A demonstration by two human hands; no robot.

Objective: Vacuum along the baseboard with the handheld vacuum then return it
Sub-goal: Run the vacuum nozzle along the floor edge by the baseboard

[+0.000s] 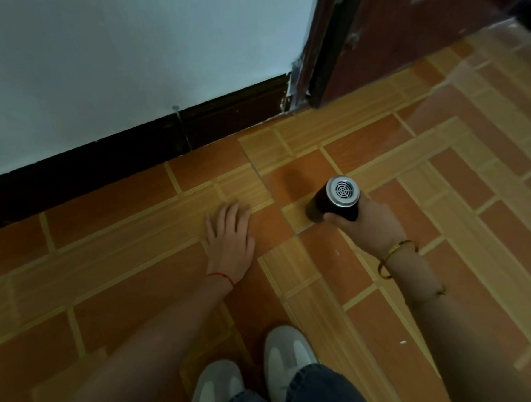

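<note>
From the head view, the right hand (370,221) gripped the black cylindrical handheld vacuum with a silver vented end cap (335,202), its fingers wrapped round the body, the cap facing up over the orange and tan tiled floor (130,254). The left hand (229,232) lay with fingers straight, holding nothing. The dark wooden baseboard (130,155) stood well apart (1 seam showed), so the nozzle likely needed bringing close and sweeping slowly along it

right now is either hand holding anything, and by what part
The right hand grips the handheld vacuum around its dark body, just below the silver vented end. The left hand holds nothing; it rests flat on the tiled floor.
</note>
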